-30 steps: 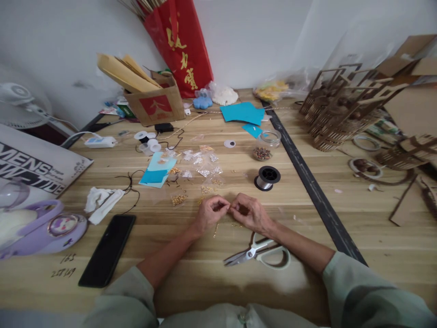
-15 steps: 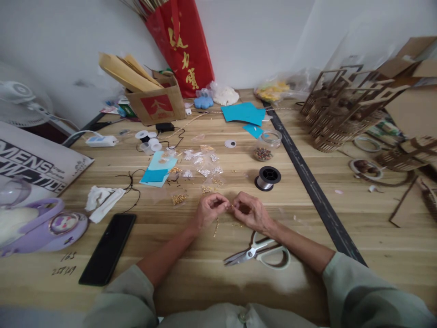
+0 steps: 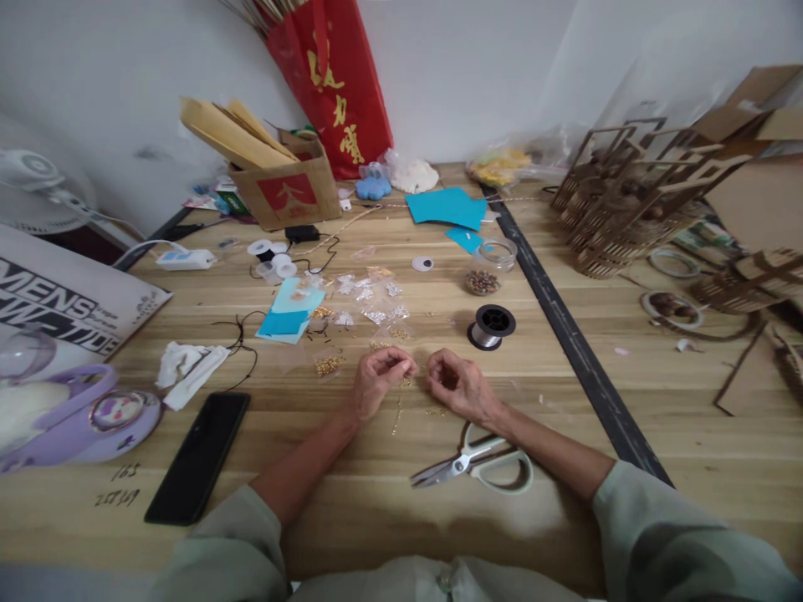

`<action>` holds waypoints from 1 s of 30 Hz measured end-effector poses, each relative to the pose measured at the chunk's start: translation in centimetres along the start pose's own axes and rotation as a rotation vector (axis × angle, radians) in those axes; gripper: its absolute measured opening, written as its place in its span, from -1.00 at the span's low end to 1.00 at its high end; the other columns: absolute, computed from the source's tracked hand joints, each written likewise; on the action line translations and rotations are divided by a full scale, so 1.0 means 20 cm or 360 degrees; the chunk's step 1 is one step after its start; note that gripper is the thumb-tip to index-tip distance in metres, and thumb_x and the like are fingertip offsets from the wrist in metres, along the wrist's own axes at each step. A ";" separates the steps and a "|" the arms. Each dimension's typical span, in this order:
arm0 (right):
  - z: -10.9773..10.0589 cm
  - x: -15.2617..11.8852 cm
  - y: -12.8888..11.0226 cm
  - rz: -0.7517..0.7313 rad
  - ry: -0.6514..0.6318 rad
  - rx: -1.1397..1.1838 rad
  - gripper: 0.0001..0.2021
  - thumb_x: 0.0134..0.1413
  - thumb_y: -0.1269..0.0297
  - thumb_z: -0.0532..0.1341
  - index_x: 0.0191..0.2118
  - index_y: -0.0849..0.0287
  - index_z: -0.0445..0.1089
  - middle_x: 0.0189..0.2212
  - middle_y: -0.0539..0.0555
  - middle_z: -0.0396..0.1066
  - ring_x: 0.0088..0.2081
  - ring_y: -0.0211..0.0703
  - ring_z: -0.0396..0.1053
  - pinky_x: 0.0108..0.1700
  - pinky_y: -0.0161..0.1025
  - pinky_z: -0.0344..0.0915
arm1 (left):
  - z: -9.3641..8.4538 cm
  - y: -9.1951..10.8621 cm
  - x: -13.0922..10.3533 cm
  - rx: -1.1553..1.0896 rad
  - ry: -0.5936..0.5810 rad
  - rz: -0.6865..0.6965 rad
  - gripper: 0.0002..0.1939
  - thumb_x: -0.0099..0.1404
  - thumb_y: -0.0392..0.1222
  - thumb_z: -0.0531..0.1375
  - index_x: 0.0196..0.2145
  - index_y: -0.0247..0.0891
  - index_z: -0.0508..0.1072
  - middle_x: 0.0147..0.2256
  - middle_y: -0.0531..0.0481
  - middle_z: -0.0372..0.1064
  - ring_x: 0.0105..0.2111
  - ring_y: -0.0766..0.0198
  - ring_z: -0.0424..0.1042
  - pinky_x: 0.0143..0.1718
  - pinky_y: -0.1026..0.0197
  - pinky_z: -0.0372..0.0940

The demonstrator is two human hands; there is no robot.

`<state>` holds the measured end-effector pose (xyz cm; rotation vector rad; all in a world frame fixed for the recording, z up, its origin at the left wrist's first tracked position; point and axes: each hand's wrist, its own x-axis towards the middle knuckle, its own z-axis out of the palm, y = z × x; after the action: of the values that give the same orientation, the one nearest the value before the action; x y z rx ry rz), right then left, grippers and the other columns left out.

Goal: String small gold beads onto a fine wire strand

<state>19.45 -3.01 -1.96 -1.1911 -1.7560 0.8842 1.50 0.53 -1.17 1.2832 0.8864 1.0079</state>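
My left hand (image 3: 378,383) is closed in a pinch above the table, with a thin gold chain (image 3: 398,412) dangling from under its fingertips. A little to the right, my right hand (image 3: 462,390) rests with thumb and fingers curled together; anything between them is too small to make out. The two sets of fingertips are apart. Small gold pieces (image 3: 436,412) lie beneath the right hand. Scissors with pale green handles (image 3: 472,461) lie spread below the right wrist. Behind the right hand stands a black spool of clear line (image 3: 493,327).
Small bags of gold beads (image 3: 329,366) and silver findings (image 3: 375,317) lie beyond my left hand, beside blue cards (image 3: 285,322). A jar of beads (image 3: 483,282) stands farther back. At left are a phone (image 3: 198,457) and a purple bottle (image 3: 94,414); wooden baskets (image 3: 618,209) stand at right.
My hands have drawn apart: the left moved slightly left, its fingertips leaving the right's. The gold chain still hangs at the left hand. Other things stay where they were.
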 end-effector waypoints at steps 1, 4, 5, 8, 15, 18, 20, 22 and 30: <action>0.00 0.00 0.00 0.0002 -0.0003 0.0014 -0.91 0.04 0.33 0.16 -0.31 0.17 0.22 -0.54 -0.05 0.27 -0.58 -0.36 0.19 -0.54 -0.41 0.17 | 0.00 0.00 0.00 -0.0001 0.0014 0.0004 -0.87 0.14 -0.19 0.23 -0.43 -0.33 0.45 -0.47 0.00 0.44 -0.47 0.36 0.38 -0.35 0.29 0.31; 0.00 0.00 0.00 0.0014 -0.0015 0.0044 -0.89 0.04 0.33 0.16 -0.28 0.17 0.23 -0.54 -0.06 0.27 -0.57 -0.35 0.20 -0.53 -0.40 0.19 | -0.01 0.01 0.01 -0.0028 0.0047 0.0016 -0.88 0.14 -0.20 0.24 -0.43 -0.33 0.45 -0.46 0.01 0.45 -0.46 0.36 0.39 -0.34 0.30 0.31; 0.00 0.00 0.00 0.0016 -0.0021 0.0047 -0.88 0.04 0.33 0.16 -0.26 0.17 0.24 -0.54 -0.06 0.27 -0.57 -0.36 0.20 -0.53 -0.40 0.18 | -0.01 0.01 0.02 -0.0038 0.0050 0.0023 -0.88 0.14 -0.20 0.24 -0.43 -0.33 0.45 -0.47 0.02 0.45 -0.46 0.37 0.39 -0.34 0.30 0.31; 0.00 0.01 0.00 0.0037 -0.0030 0.0067 -0.86 0.05 0.31 0.17 -0.24 0.19 0.27 -0.55 -0.06 0.27 -0.57 -0.36 0.19 -0.53 -0.40 0.17 | -0.01 0.01 0.03 -0.0044 0.0049 0.0036 -0.87 0.13 -0.20 0.24 -0.43 -0.33 0.45 -0.47 0.02 0.45 -0.46 0.37 0.39 -0.33 0.29 0.31; -0.03 0.04 0.01 0.0328 -0.0098 0.0382 -0.80 0.00 0.20 0.22 -0.33 0.25 0.35 -0.50 0.02 0.39 -0.50 -0.30 0.30 -0.44 -0.35 0.23 | -0.02 0.02 0.04 -0.0051 0.0097 0.0037 -0.85 0.11 -0.18 0.26 -0.43 -0.34 0.46 -0.48 0.01 0.45 -0.46 0.36 0.40 -0.33 0.27 0.31; -0.05 0.06 0.02 0.0446 -0.0154 0.0636 -0.73 0.01 0.11 0.22 -0.32 0.26 0.38 -0.44 0.08 0.47 -0.41 -0.24 0.40 -0.31 -0.29 0.31 | -0.02 0.02 0.05 -0.0079 0.0103 0.0056 -0.85 0.11 -0.18 0.26 -0.43 -0.34 0.46 -0.48 0.01 0.44 -0.47 0.36 0.40 -0.34 0.28 0.31; -0.06 0.07 0.01 0.0509 -0.0186 0.0726 -0.68 0.01 0.06 0.22 -0.32 0.27 0.40 -0.40 0.11 0.50 -0.36 -0.21 0.43 -0.24 -0.26 0.32 | -0.03 0.01 0.05 -0.0103 0.0107 0.0060 -0.85 0.10 -0.19 0.27 -0.43 -0.34 0.47 -0.49 0.02 0.44 -0.47 0.37 0.39 -0.35 0.28 0.31; -0.07 0.08 0.01 0.0566 -0.0209 0.0761 -0.65 0.00 0.01 0.22 -0.32 0.27 0.41 -0.37 0.14 0.51 -0.34 -0.19 0.45 -0.24 -0.26 0.32 | -0.03 0.00 0.06 -0.0125 0.0114 0.0048 -0.85 0.10 -0.19 0.28 -0.42 -0.34 0.47 -0.49 0.02 0.44 -0.48 0.37 0.39 -0.36 0.28 0.31; -0.08 0.08 0.03 0.0611 -0.0253 0.0800 -0.58 -0.01 -0.08 0.21 -0.36 0.27 0.43 -0.36 0.18 0.52 -0.36 -0.19 0.46 -0.28 -0.28 0.30 | -0.05 -0.03 0.07 -0.0171 0.0126 0.0030 -0.86 0.08 -0.20 0.29 -0.43 -0.34 0.47 -0.48 0.02 0.46 -0.47 0.37 0.40 -0.36 0.29 0.31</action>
<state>20.78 -1.17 -1.39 -1.1498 -1.3162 1.5771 1.13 2.13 -1.76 1.1700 0.8699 1.1127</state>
